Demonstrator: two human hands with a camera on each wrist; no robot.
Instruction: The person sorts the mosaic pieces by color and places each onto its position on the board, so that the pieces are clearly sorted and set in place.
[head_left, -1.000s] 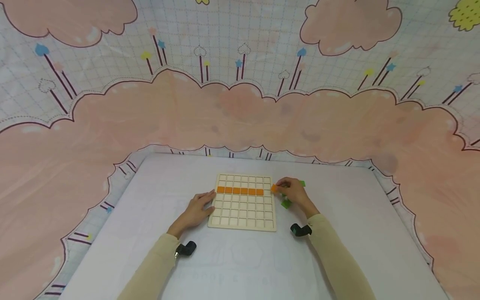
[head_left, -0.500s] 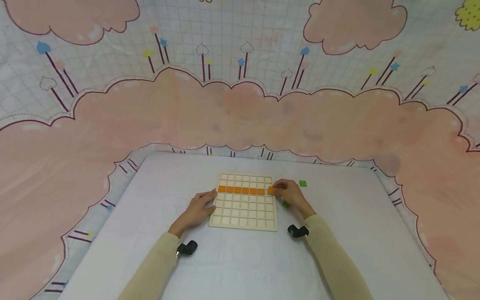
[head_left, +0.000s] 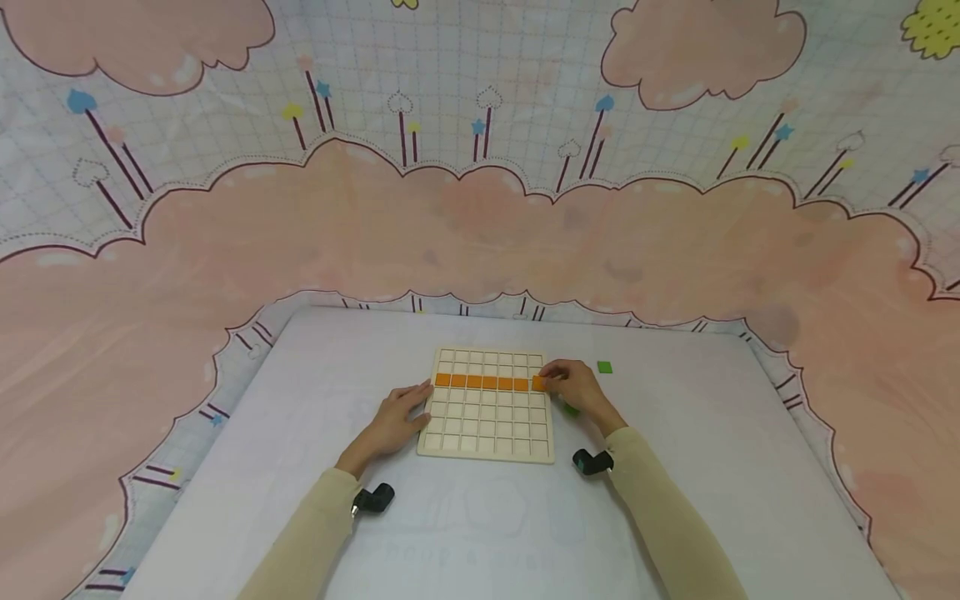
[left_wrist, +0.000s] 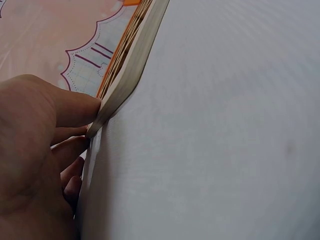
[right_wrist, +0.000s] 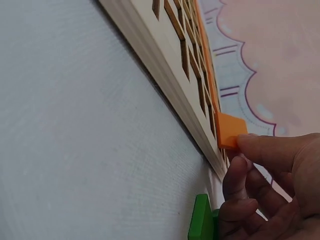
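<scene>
A pale wooden grid board lies on the white table, with a row of orange square tiles set across its upper part. At the right end of that row, my right hand pinches one more orange tile between thumb and fingers. In the right wrist view this tile stands tilted at the cells by the board's right edge. My left hand rests along the board's left edge. Its thumb and fingertips touch the wooden side, fingers mostly straight.
One green square tile lies on the table beyond my right hand. Below that hand is another green tile, partly covered by it. A cloud-patterned cloth hangs behind the table.
My right hand has carried the orange tile leftward from beside the board onto the right end of the orange row. The left hand stays at the board's left edge.
</scene>
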